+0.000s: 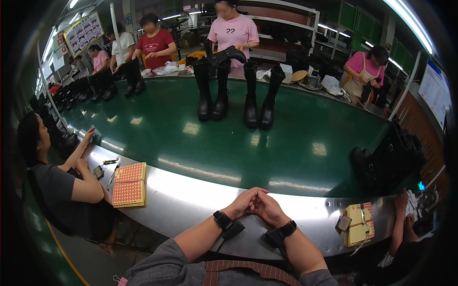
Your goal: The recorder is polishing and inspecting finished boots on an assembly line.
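My left hand (244, 202) and my right hand (270, 208) meet above the metal ledge (191, 200) in front of me. Their curled fingers press together, and no object shows in either one. Each wrist wears a black band with a small dark box. Beyond my hands, out of their reach, two pairs of tall black boots stand upright on the green work surface (200, 148): one pair (220, 93) left of centre, the other pair (267, 102) just right of it.
Yellow-and-red patterned cards (129, 186) lie on the ledge to the left, a yellow pad (360, 224) to the right. More black boots (381, 162) stand at far right. Co-workers sit on both sides; across, a person in pink (233, 33) handles a boot (228, 56).
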Available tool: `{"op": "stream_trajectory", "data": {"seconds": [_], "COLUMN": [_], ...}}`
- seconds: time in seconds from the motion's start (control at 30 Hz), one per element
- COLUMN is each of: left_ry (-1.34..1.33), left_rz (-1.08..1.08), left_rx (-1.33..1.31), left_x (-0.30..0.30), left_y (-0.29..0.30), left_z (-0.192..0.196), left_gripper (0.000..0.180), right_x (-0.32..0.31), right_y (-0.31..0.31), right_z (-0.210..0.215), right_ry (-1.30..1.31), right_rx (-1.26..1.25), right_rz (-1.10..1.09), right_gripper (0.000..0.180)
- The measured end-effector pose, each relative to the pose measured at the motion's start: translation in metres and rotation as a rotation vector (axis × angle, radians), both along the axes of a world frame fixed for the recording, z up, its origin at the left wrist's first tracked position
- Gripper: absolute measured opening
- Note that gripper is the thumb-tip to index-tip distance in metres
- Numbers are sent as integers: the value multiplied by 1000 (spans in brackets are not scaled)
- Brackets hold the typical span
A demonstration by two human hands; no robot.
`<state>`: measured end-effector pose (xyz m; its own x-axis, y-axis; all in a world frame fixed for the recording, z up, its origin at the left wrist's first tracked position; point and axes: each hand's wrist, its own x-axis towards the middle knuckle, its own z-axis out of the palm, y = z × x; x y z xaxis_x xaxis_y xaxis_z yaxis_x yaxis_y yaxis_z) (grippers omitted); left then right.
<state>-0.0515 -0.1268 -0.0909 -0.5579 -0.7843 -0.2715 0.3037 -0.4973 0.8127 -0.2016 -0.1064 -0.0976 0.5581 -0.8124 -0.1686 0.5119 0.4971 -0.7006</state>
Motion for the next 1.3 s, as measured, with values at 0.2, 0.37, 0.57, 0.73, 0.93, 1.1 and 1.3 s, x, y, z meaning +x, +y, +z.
{"op": "stream_trajectory", "data": {"seconds": [0.2, 0.37, 0.57, 0.73, 0.93, 1.1, 1.3], "left_ry": [-2, 5, -24, -50, -57, -28, -40], "left_rz": [0, -2, -10, 1, 6, -5, 11], "left_rx": [-17, -18, -19, -16, 1, 19, 31], "left_x": [-1, -1, 1, 1, 0, -1, -1], "left_y": [-1, 0, 2, 2, 3, 2, 2], "left_z": [-2, 0, 7, 8, 6, 7, 9], "left_gripper": [33, 33, 33, 33, 35, 37, 37], "right_x": [0, 0, -1, -1, -1, -1, -1], "right_y": [1, 1, 1, 1, 0, 0, -1], "right_z": [1, 4, 2, 0, 2, 0, -4], "right_ry": [8, 40, 20, 31, 41, -1, -5], "right_rx": [-2, 22, 4, -3, -17, -10, -1], "right_rz": [-1, -9, -4, 9, 16, -4, 12], "right_gripper": [38, 39, 39, 40, 40, 38, 38]}}
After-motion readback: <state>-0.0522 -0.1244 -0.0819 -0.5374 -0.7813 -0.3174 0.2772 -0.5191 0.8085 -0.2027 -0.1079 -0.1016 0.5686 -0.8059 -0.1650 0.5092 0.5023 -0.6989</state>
